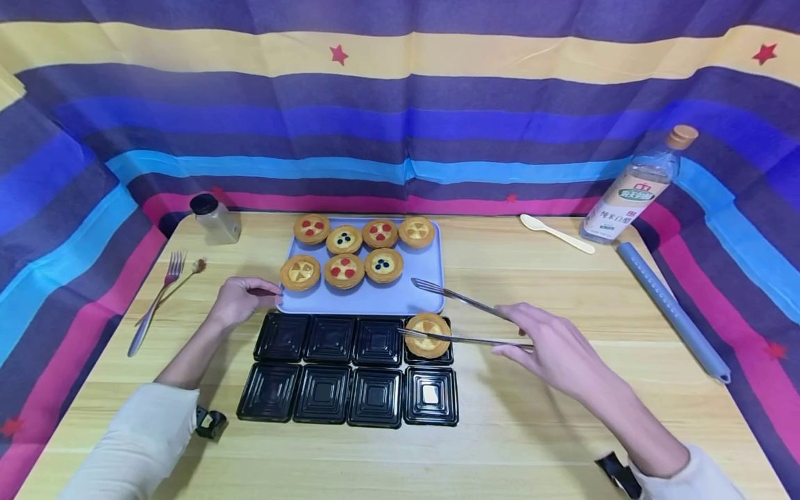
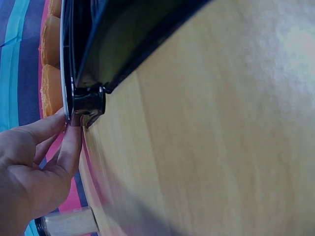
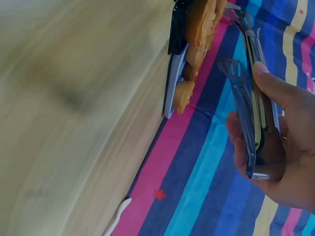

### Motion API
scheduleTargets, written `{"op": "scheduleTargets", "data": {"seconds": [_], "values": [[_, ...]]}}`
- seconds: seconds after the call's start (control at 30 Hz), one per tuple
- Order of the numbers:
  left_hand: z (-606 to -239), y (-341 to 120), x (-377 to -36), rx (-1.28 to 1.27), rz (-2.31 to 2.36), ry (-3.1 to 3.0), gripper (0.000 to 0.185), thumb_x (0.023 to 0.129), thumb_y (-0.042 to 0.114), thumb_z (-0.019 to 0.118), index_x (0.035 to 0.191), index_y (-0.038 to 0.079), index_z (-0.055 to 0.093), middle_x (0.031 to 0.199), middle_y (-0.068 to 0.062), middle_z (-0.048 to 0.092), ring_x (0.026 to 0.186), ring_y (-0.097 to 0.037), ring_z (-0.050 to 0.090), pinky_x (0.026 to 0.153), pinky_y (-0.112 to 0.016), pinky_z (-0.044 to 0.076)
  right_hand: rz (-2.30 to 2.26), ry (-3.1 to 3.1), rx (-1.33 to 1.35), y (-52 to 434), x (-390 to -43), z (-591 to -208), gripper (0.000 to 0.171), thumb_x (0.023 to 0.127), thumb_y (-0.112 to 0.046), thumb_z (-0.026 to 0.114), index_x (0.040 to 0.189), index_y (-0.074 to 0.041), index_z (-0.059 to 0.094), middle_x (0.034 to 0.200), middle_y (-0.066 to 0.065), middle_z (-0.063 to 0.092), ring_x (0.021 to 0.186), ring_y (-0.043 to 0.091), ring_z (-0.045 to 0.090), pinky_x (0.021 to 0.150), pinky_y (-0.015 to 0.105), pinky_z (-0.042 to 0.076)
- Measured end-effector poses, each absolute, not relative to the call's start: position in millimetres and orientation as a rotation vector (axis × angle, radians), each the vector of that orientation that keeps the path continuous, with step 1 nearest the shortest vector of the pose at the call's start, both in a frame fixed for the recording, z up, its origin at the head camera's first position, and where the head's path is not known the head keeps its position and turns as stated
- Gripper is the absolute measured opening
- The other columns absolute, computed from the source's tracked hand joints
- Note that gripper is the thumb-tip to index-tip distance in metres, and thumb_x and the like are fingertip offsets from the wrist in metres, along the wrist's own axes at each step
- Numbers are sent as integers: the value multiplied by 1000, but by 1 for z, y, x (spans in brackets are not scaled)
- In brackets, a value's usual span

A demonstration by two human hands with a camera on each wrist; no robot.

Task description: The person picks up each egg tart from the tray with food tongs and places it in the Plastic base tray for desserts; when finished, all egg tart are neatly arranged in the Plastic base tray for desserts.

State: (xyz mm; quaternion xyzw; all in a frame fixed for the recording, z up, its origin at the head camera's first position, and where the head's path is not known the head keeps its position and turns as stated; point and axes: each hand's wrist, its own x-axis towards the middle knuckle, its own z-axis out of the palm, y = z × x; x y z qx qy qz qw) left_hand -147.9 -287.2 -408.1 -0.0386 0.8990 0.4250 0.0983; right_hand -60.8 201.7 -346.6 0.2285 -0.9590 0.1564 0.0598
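Observation:
My left hand (image 1: 240,305) pinches the left edge of a pale blue tray (image 1: 369,301) between thumb and fingers. Several small tarts stand on it, topped with red berries, blueberries or pale wedges. In my right hand (image 1: 553,347) is a pair of metal tongs (image 1: 465,298), whose arms stand apart. One tong arm crosses over a tart (image 1: 428,347) with pale wedges, which sits in the back right black plastic box base (image 1: 446,360); the other tip is over the tray's right edge. The right wrist view shows the tongs (image 3: 253,98) with both tips spread and nothing between them.
Several more black box bases (image 1: 325,394) lie in two rows before the tray. At the left are a fork (image 1: 156,305), a thin stick (image 1: 181,286) and a dark-lidded jar (image 1: 215,221). Rightward are a cream spoon (image 1: 556,235), a tall bottle (image 1: 631,191) and a long grey bar (image 1: 671,312).

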Motion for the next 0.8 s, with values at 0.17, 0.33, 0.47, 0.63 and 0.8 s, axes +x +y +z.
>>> {"op": "scheduleTargets", "data": {"seconds": [0.17, 0.33, 0.47, 0.63, 0.8], "values": [[-408, -287, -148, -107, 1265, 2659, 26, 83, 8, 71, 106, -4, 69, 100, -18, 72, 74, 3, 62, 71, -20, 53, 464, -2864, 702, 191, -81, -349, 57, 78, -36, 76, 123, -5, 60, 110, 11, 69, 74, 19, 66, 62, 36, 55], [-408, -287, -148, -117, 1264, 2660, 26, 83, 10, 72, 105, -4, 69, 98, -15, 73, 73, 3, 62, 71, -20, 53, 469, -2872, 677, 180, -104, -355, 57, 79, -35, 75, 124, -3, 59, 112, 14, 68, 81, 25, 67, 70, 43, 55], [-408, -287, -148, -103, 1255, 2669, 27, 83, 11, 72, 105, -4, 69, 100, -17, 72, 73, 2, 61, 70, -20, 53, 465, -2881, 667, 171, -119, -360, 59, 79, -35, 76, 125, -3, 58, 112, 16, 67, 91, 30, 67, 76, 46, 55], [-408, -288, -147, -91, 1244, 2679, 27, 83, 12, 73, 105, -4, 69, 100, -20, 71, 72, 2, 61, 67, -18, 52, 424, -2882, 685, 158, -133, -363, 59, 80, -36, 75, 125, -3, 58, 107, 14, 67, 89, 30, 67, 75, 45, 55], [-407, -288, -148, -86, 1236, 2677, 27, 83, 11, 73, 105, -4, 69, 100, -19, 72, 72, 2, 61, 68, -18, 51, 387, -2886, 697, 148, -139, -364, 58, 79, -36, 75, 124, -3, 59, 102, 12, 67, 82, 28, 67, 69, 43, 55]]}}
